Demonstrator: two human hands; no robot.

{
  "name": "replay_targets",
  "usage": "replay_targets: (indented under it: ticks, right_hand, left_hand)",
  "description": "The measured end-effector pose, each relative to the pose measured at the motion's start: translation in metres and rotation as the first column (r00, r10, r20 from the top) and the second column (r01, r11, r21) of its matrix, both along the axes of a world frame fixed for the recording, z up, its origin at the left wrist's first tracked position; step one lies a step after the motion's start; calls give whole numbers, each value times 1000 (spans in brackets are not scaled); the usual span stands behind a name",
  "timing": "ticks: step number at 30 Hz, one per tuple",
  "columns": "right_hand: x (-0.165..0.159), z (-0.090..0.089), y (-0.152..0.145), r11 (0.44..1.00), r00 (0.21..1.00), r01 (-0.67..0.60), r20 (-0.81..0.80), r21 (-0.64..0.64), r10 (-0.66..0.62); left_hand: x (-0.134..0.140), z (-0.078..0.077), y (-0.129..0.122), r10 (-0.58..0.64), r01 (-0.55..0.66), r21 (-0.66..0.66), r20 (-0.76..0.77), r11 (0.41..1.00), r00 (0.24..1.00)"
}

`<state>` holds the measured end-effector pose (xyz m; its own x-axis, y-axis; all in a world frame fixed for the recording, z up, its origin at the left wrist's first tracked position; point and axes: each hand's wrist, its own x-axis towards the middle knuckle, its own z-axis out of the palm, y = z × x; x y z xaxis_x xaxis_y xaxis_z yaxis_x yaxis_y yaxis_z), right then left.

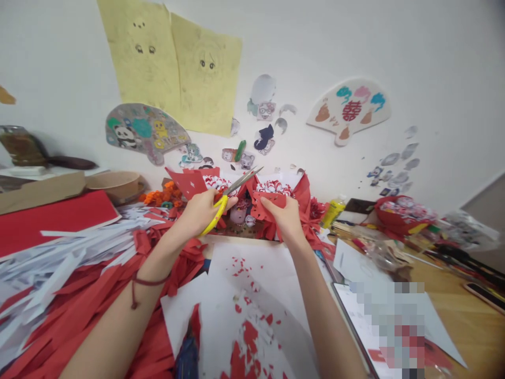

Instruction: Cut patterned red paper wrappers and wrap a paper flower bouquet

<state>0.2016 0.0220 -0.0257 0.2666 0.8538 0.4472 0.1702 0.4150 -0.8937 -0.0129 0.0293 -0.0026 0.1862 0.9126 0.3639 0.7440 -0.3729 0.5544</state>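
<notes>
My left hand (197, 215) is closed around the yellow handles of a pair of scissors (216, 215), and the blades point up and to the right. In my right hand (287, 217) is a folded piece of red paper (259, 210) with notched edges, pinched under the thumb. A gap separates the blades from this paper. Behind both hands stand red paper bouquets filled with red-and-white curled paper flowers (274, 186). Below them lies a white sheet (221, 284) scattered with small red paper scraps (250, 337).
Red paper strips (87, 316) and white paper strips (94, 247) pile up on the left. A yellow bottle (333, 210) stands at right. A tablet (359, 326), partly blurred, lies on the wooden table (453, 300). Another red bouquet (402, 213) is farther right, near the wall.
</notes>
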Motion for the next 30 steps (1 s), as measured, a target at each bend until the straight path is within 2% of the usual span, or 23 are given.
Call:
replay_targets:
  ticks: [5,8,12,14,17,20,23,25,28,30]
  right_hand:
    - [3,8,-6,1000,996,6,92,23,-8]
    - [1,25,-25,999,991,-47,129,17,44]
    - [-7,52,-60,992,977,-118,183,49,107]
    - [-11,60,-71,986,978,-162,138,33,156]
    - [-12,61,-76,951,950,-296,83,-86,303]
    - [-3,48,-86,924,929,-343,84,-167,360]
    - [13,25,-111,933,945,-301,72,-198,320]
    - [26,4,-132,954,975,-201,48,-221,216]
    - [38,-33,-158,967,992,-103,42,-232,116]
    - [40,-60,-170,972,998,-32,39,-233,43]
  left_hand:
    - [-4,6,-5,48,-48,112,1,993,999]
    - [-10,15,-13,149,-142,159,-33,977,988]
    - [-21,35,-36,255,-243,220,-25,945,967]
    - [-27,46,-47,240,-234,216,-2,948,971]
    - [-33,57,-58,175,-177,180,26,968,984]
    - [-36,59,-63,92,-94,109,19,990,996]
    - [-39,47,-76,32,-32,24,1,999,999]
    - [-41,31,-92,-24,24,-48,-3,999,1000]
    - [-47,-2,-117,-91,93,-159,20,983,996]
    - [-51,-26,-132,-88,96,-208,45,973,995]
